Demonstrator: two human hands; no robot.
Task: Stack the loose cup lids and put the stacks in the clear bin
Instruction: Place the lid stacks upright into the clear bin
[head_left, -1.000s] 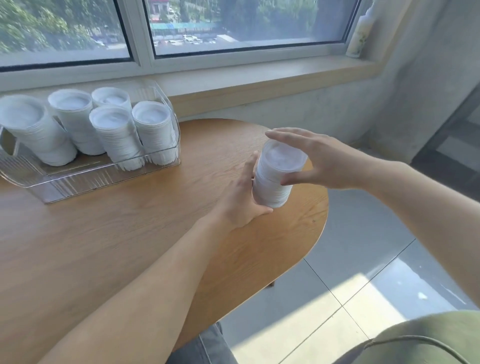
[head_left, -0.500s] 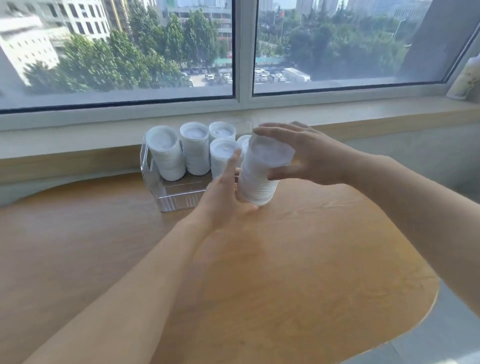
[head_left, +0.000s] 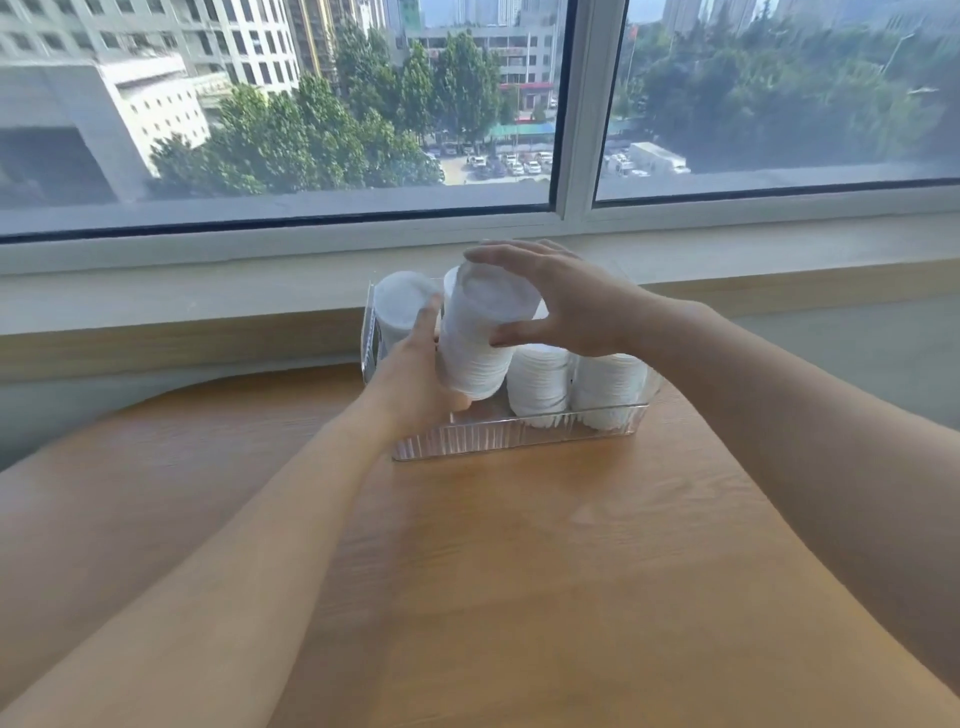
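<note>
I hold a tall stack of white cup lids (head_left: 475, 343), tilted, above the near left part of the clear bin (head_left: 498, 434). My left hand (head_left: 418, 379) grips its lower end from the left. My right hand (head_left: 566, 301) holds its top, fingers over the top lid and thumb against the side. Inside the bin stand other white lid stacks: one at the back left (head_left: 397, 312) and two on the right (head_left: 540, 382) (head_left: 610, 389). More stacks may be hidden behind my hands.
The bin sits at the far edge of a wooden table (head_left: 519, 571), against a wooden window ledge (head_left: 156, 343). A large window (head_left: 311, 104) rises behind it.
The stack in both hands has travelled from the table's right edge over to the bin and is now above its near left part. My view has swung to face the window.
</note>
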